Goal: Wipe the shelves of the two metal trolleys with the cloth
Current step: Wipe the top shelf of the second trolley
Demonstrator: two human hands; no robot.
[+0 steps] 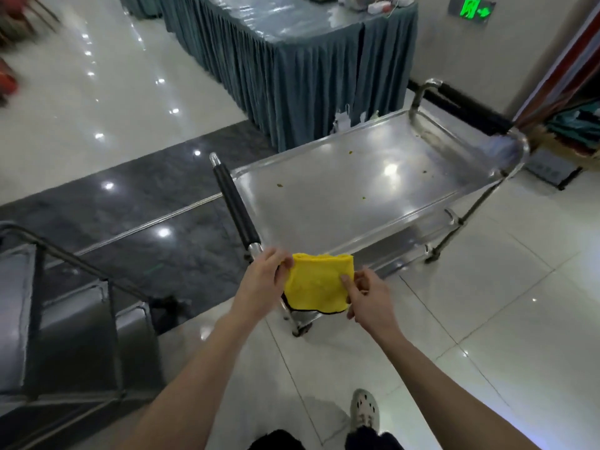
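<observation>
A folded yellow cloth [313,282] with a dark edge hangs in the air just in front of the near end of a steel trolley [328,193]. My left hand [264,282] pinches the cloth's upper left corner. My right hand [365,297] pinches its right edge between thumb and forefinger. The trolley's top shelf is shiny and carries a few small crumbs and spots. Black padded handles stand at both ends. A second metal trolley [55,319] stands at the lower left, its shelves seen from above.
A long table with a pleated grey-blue skirt [292,69] stands behind the steel trolley. A wall with a green exit sign [472,9] and stacked fabrics are at the right. Glossy tiled floor lies around me; my shoe [365,409] shows below.
</observation>
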